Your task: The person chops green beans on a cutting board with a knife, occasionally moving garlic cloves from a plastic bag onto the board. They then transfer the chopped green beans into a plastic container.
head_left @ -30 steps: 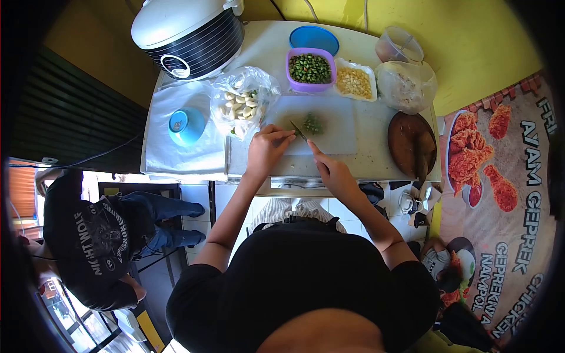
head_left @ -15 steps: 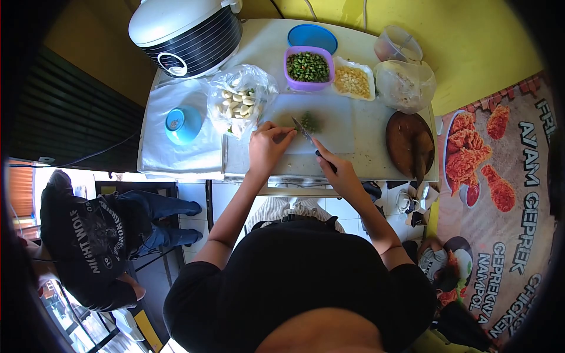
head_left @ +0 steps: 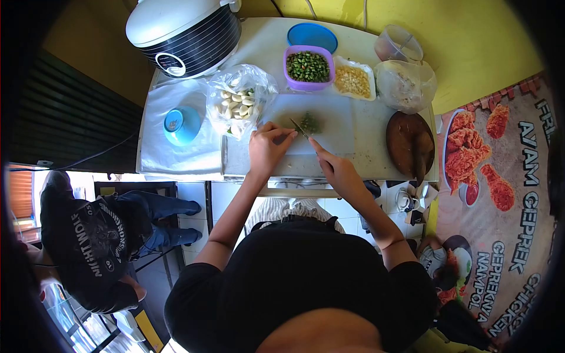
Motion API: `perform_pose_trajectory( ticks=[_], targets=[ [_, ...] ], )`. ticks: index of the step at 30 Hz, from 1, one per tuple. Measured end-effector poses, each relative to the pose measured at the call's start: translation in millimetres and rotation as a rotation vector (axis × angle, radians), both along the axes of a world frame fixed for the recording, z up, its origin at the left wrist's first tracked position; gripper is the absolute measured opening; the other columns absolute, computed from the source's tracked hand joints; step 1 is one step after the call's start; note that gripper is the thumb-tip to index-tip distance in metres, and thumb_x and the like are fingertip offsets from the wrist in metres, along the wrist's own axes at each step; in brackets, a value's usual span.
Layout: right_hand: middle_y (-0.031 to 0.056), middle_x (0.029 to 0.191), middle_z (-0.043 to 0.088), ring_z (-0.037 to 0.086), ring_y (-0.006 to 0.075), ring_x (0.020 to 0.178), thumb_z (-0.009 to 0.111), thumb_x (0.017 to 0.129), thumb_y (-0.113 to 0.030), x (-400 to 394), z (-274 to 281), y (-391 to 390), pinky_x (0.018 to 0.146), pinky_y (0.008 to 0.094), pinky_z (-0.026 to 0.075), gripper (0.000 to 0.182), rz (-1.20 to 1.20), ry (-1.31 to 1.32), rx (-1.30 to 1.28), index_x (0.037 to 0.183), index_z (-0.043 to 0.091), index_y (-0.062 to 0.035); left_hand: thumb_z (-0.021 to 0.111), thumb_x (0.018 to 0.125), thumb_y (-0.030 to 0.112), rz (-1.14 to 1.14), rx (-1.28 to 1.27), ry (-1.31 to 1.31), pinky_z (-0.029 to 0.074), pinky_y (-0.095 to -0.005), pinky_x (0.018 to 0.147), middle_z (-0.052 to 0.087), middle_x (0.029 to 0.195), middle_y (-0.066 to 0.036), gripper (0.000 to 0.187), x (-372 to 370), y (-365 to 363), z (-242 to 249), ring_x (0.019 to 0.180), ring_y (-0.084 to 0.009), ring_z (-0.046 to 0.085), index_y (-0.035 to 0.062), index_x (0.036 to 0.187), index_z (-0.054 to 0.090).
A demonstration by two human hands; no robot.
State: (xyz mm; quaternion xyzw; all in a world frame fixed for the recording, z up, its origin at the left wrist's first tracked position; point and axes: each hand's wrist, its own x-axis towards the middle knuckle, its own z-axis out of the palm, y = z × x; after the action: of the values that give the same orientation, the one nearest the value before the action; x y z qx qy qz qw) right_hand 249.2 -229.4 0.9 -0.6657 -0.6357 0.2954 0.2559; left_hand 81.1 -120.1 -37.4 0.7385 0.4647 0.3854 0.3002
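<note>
My right hand (head_left: 337,167) is closed around the handle of a knife (head_left: 300,127), its blade pointing up and left over a translucent cutting board (head_left: 338,126). At the blade's left side, my left hand (head_left: 271,145) has its fingers pinched together; what they hold is too small to make out. A small pile of chopped green pieces (head_left: 309,123) lies on the board beside the blade. Behind the board is a purple container (head_left: 308,86) full of chopped green pieces. Peeled garlic cloves (head_left: 238,106) fill a clear plastic bag left of the board.
A rice cooker (head_left: 185,38) and an upturned blue bowl (head_left: 182,125) stand at the left. A blue lid (head_left: 312,38), a white tray (head_left: 354,79), a plastic bag (head_left: 406,86) and a stone mortar (head_left: 406,138) with pestle are farther right. Another person (head_left: 94,247) stands at left.
The knife and my right hand have shifted slightly, with the blade now tilted more to the left. My left hand stays almost in place.
</note>
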Motion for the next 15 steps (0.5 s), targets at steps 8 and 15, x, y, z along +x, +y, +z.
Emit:
perform_pose_trajectory(
  ticks=[8, 15],
  targets=[
    [0.0254, 0.063, 0.053, 0.057, 0.0402, 0.057, 0.049, 0.094, -0.012, -7.1, -7.4, 2.8, 0.056, 0.0404, 0.046, 0.049, -0.009, 0.109, 0.01, 0.142, 0.041, -0.0229, 0.076, 0.075, 0.022, 0.003, 0.048, 0.007, 0.04, -0.0308, 0.071, 0.061, 0.072, 0.001, 0.012, 0.7, -2.0, -0.5, 0.06, -0.0142, 0.057, 0.0131, 0.082, 0.076],
    [0.0221, 0.065, 0.051, 0.047, 0.0234, 0.05, 0.052, 0.094, -0.01, 3.9, -31.3, -15.4, 0.056, 0.0314, 0.044, 0.051, -0.018, 0.201, 0.14, 0.142, 0.04, -0.0227, 0.076, 0.075, 0.021, 0.027, 0.055, -0.027, 0.042, -0.0305, 0.069, 0.061, 0.072, -0.001, 0.012, -0.2, -1.3, -5.2, 0.061, -0.016, 0.057, 0.0117, 0.082, 0.075]
  ],
)
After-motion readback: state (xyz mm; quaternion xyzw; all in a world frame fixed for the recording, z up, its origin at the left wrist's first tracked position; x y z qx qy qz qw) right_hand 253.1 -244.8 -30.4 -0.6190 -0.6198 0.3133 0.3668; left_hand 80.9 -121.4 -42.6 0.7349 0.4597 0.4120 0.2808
